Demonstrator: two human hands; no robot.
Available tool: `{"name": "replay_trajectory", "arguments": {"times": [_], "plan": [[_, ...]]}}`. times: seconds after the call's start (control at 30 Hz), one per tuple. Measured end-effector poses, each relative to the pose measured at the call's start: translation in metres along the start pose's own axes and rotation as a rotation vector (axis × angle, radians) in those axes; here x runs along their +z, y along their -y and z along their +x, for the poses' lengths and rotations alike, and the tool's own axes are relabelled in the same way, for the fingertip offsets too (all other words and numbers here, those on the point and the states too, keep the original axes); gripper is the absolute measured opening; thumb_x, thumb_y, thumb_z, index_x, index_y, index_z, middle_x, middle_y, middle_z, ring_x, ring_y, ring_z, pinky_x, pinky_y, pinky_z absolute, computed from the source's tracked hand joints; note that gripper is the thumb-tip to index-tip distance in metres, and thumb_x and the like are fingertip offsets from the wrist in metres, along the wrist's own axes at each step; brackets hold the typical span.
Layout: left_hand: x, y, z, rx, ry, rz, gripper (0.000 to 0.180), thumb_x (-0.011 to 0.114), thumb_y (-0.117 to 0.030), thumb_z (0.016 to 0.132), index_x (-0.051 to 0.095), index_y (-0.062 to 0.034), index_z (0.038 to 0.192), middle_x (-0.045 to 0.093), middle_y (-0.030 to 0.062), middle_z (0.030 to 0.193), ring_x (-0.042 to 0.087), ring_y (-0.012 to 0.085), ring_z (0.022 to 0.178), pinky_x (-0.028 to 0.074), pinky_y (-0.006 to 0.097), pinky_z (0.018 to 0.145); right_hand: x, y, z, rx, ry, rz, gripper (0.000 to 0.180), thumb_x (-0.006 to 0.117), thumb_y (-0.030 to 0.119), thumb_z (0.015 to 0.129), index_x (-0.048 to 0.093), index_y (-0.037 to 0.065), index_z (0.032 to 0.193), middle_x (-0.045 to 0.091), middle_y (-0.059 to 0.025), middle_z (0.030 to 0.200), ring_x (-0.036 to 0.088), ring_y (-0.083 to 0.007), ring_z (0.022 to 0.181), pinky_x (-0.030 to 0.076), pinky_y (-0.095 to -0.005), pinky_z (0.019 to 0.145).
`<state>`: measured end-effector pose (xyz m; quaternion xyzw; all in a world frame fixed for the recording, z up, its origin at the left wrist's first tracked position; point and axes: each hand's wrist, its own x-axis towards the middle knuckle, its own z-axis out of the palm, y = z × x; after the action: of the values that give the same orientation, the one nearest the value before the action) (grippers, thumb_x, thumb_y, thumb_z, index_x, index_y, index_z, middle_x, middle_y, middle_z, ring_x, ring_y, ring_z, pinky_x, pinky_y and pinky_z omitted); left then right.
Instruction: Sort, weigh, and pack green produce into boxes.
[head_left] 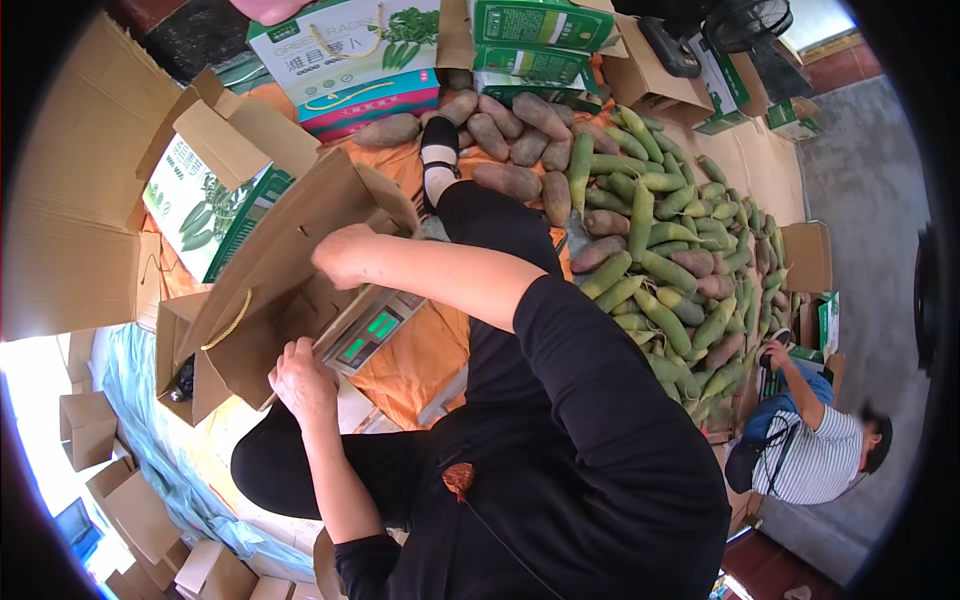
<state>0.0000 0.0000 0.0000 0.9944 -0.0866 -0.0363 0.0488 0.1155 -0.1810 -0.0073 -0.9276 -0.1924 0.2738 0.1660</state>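
An open brown cardboard box [250, 355] with a yellow rope handle [228, 320] sits tilted in front of me, beside a scale [372, 335] with lit green displays. My right hand [345, 257] reaches across to the box's far side, curled at a flap, its fingertips partly hidden. At the near edge of the same box, next to the scale, my left hand [305, 380] is closed with bent fingers on the cardboard. What lies deep inside the box is hidden from view.
A large heap of green radishes [665, 270] and dull reddish, soil-covered radishes [510, 180] spreads to the right on orange sheeting. Printed cartons [345, 50] stand at the back, and a green-and-white one [215, 205] at left. A co-worker in a striped shirt [815, 455] crouches at far right.
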Motion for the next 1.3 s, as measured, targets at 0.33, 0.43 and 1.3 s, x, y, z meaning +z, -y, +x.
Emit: {"name": "replay_trajectory", "arguments": {"times": [0.33,0.43,1.3], "plan": [[0.005,-0.004,-0.001,0.028,-0.066,0.011,0.012,0.06,-0.007,0.077,0.061,-0.0074,0.089,0.059,0.0093,0.084,0.058,0.0294,0.085,0.042,0.042,0.077,-0.08,-0.074,-0.129,-0.237,-0.434,0.694,0.037,0.066,0.019,0.081,0.06,0.005,0.114,0.067,-0.0106,0.099,0.063,-0.0178,0.091,0.05,-0.0308,0.079],[0.003,-0.006,0.001,0.032,-0.048,0.008,0.011,0.061,-0.008,0.078,0.061,-0.0077,0.089,0.06,0.0087,0.084,0.059,0.0291,0.086,0.042,0.042,0.078,-0.054,-0.152,-0.157,0.007,-0.664,0.731,0.039,0.068,0.025,0.079,0.062,0.005,0.111,0.067,-0.0115,0.096,0.064,-0.0207,0.091,0.05,-0.0331,0.079],[-0.002,-0.013,0.007,-0.05,0.01,-0.037,0.008,0.061,-0.007,0.077,0.063,-0.0064,0.085,0.06,0.0095,0.082,0.059,0.0296,0.086,0.043,0.041,0.08,0.285,-0.373,-0.318,1.464,-0.374,0.381,0.079,0.076,0.03,0.067,0.039,0.019,0.136,0.047,-0.0207,0.129,0.05,-0.0371,0.117,0.042,-0.0432,0.099]]}}
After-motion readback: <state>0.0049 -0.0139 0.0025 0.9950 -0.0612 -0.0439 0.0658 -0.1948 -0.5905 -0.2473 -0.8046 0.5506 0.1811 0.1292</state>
